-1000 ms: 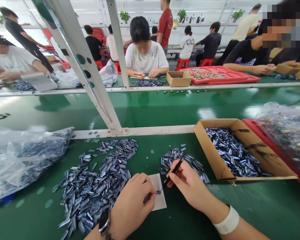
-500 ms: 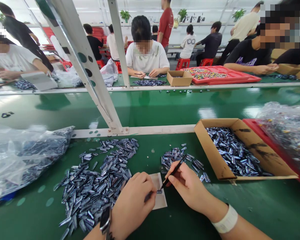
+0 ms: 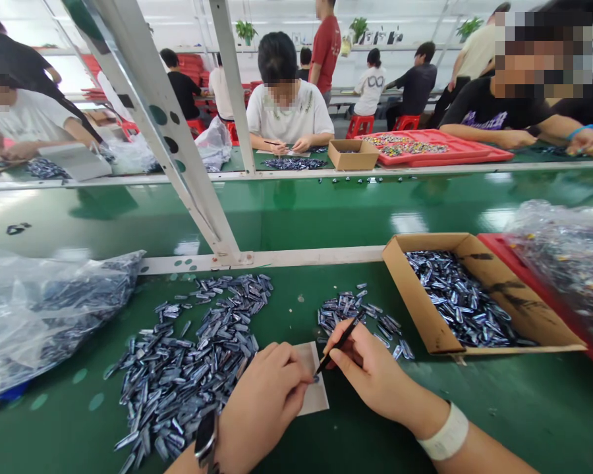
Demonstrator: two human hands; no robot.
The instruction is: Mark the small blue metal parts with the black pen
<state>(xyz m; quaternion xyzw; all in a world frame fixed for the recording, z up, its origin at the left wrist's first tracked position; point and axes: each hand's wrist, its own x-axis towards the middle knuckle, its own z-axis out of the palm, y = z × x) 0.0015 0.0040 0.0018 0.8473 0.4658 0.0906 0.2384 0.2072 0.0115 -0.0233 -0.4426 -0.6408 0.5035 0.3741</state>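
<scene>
My right hand (image 3: 368, 368) is closed around slim black tweezers (image 3: 343, 342), held like a pen and slanting down to the left. Their tip meets a small dark glossy piece (image 3: 316, 378) above a pale rectangular card (image 3: 318, 400) on the green table. My left hand (image 3: 271, 395), with a watch on its wrist, is closed in a pinch at that piece, and its fingers hide most of it. Left of this hand spreads a large pile of dark, narrow glossy pieces (image 3: 192, 368). A smaller pile of like pieces (image 3: 340, 309) lies just beyond my right hand.
An open cardboard box (image 3: 425, 309) full of dark pieces stands at right, by a red tray (image 3: 504, 253) with a filled plastic bag (image 3: 568, 257). Another clear bag (image 3: 54, 309) lies at left. A slanted metal post (image 3: 178, 151) rises ahead. Co-workers sit across the green belt (image 3: 316, 210).
My left fingertips have shifted slightly right, onto the small dark piece, covering more of it. My right hand and the tweezers stay almost in place. At far right, a co-worker's arm with a blue wristband has appeared.
</scene>
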